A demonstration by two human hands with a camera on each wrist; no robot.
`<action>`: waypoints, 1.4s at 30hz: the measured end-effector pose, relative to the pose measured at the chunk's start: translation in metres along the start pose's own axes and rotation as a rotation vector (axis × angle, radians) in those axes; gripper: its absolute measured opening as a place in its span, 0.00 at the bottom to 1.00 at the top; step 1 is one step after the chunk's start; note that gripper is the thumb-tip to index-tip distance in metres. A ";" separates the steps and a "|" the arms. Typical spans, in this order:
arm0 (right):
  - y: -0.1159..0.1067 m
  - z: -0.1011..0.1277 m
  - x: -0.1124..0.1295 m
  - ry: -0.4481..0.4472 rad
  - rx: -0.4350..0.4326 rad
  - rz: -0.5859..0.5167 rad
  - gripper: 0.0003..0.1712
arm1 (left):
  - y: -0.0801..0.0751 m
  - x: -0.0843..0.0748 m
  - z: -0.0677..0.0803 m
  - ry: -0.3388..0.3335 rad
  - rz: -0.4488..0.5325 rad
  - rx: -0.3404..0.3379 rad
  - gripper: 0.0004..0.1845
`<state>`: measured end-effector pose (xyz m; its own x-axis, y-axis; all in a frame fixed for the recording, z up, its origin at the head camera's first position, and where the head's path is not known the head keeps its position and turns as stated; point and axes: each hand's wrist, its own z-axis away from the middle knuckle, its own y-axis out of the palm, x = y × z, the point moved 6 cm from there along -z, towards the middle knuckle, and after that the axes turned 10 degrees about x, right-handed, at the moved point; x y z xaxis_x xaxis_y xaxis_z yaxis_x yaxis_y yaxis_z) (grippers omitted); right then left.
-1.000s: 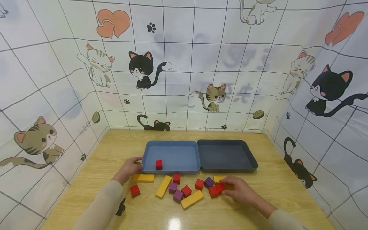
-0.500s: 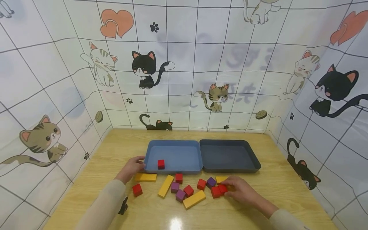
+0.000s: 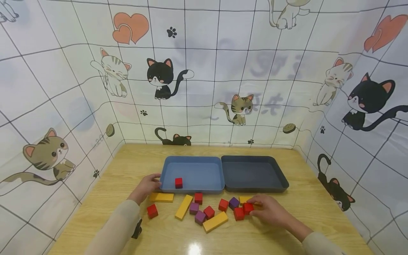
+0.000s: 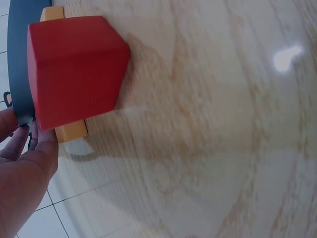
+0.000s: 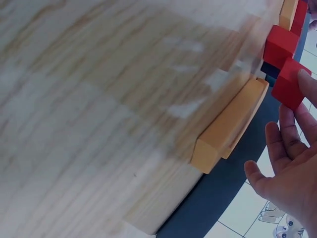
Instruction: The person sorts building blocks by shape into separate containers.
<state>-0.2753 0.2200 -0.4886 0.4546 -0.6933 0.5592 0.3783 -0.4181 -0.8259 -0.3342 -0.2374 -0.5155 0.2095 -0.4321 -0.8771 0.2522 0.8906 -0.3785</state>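
At the near-left corner of the blue tray (image 3: 197,171), my left hand (image 3: 146,188) pinches the wall; the left wrist view shows the tray corner between thumb and fingers. My right hand (image 3: 270,211) pinches a red cube (image 3: 248,208) between thumb and fingertips, also seen clearly in the right wrist view, with its other fingers loosely spread. Close to the held cube are another red cube (image 3: 239,213), a purple cube (image 3: 234,202) and a partly covered yellow block (image 3: 244,199). Inside the blue tray, near its front wall, sits one red cube (image 3: 178,182).
A dark grey tray (image 3: 255,173) stands against the blue one's right side. Several red and purple cubes and yellow blocks (image 3: 215,222) lie scattered on the wooden table (image 3: 172,237) before the trays. One red cube (image 3: 152,211) lies near the left forearm. Cat-patterned cloth walls surround the table.
The red cube at my right fingertips has tilted up and come slightly away from the red cube beside it. My left hand stays at the tray corner. The head view has shifted slightly.
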 end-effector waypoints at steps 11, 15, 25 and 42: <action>-0.014 0.003 0.013 -0.021 -0.054 -0.017 0.19 | 0.000 0.003 -0.001 -0.007 0.028 0.003 0.25; -0.015 0.000 0.015 -0.017 -0.064 -0.036 0.20 | 0.001 0.002 -0.002 0.004 0.035 0.007 0.27; -0.016 -0.017 0.027 -0.037 -0.083 -0.041 0.21 | 0.005 0.002 0.000 -0.011 0.036 -0.033 0.26; -0.022 -0.067 0.055 -0.021 -0.110 -0.122 0.22 | 0.007 -0.001 0.002 0.010 0.060 -0.041 0.25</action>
<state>-0.3121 0.1516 -0.4447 0.4281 -0.6217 0.6559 0.3415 -0.5607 -0.7543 -0.3309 -0.2310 -0.5164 0.2137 -0.3763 -0.9015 0.2004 0.9201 -0.3365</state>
